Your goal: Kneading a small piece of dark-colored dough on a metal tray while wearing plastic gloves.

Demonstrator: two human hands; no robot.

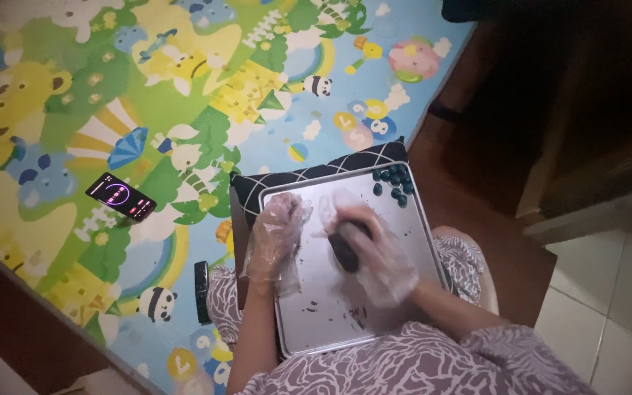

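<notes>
Dark, oblong lump (345, 249) of soft-looking stuff, lying on metal tray (418, 219) near its middle, partly under right hand (374, 256). Long axis running roughly from tray's far-left toward near-right, close to in line with right forearm; far end pointing toward left hand (276, 238), near end hidden under right palm. Which end thicker: cannot tell, glove film and blur in the way.

Right hand, in thin clear glove, curled over and around lump, fingers wrapped along its length, gripping or pressing it against tray. Clearly nearer of the two, already on it.

Left hand, gloved as well, lying flat and open-fingered on tray's left part, just beside lump's far end, holding nothing. Touching lump or merely close: cannot tell.

Small dark balls (393, 181) clustered in tray's far right corner, well apart from both hands. Dark crumbs (352, 316) scattered on tray's near part.

Tray resting on dark checked cushion (316, 174) over lap. Phone (120, 196), screen lit, on colourful play mat (184, 88) to left, well apart from tray.
</notes>
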